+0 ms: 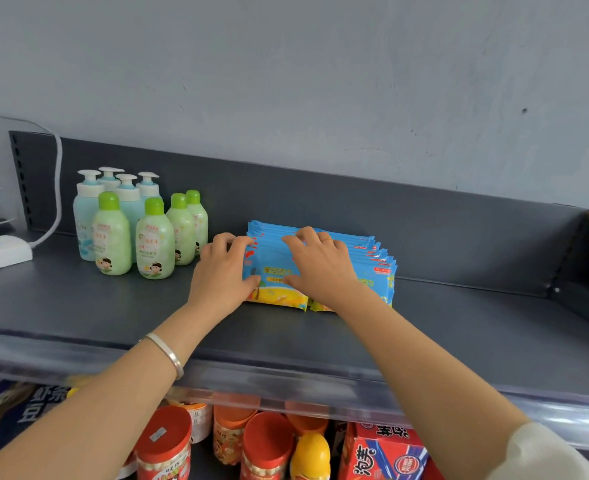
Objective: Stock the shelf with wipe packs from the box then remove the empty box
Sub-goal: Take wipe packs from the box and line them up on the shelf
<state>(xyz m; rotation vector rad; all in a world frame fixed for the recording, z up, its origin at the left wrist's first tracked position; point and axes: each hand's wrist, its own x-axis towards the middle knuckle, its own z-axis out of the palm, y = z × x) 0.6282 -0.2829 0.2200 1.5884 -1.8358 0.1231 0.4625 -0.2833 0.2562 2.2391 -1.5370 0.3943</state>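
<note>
On the grey metal shelf (95, 306), left hand (222, 271) and right hand (320, 268) pinch upright blue plastic wipe packs (369, 252), likely squaring them.

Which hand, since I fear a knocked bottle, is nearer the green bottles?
Left. The left hand grips the left end of the wipe packs, close beside the green bottles; the right hand grips the packs farther right.

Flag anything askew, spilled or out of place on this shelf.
Nothing spilled. The wipe packs, held by the left hand and right hand, stand fanned with staggered right ends. A power strip lies on the shelf at left, odd among goods.
</note>
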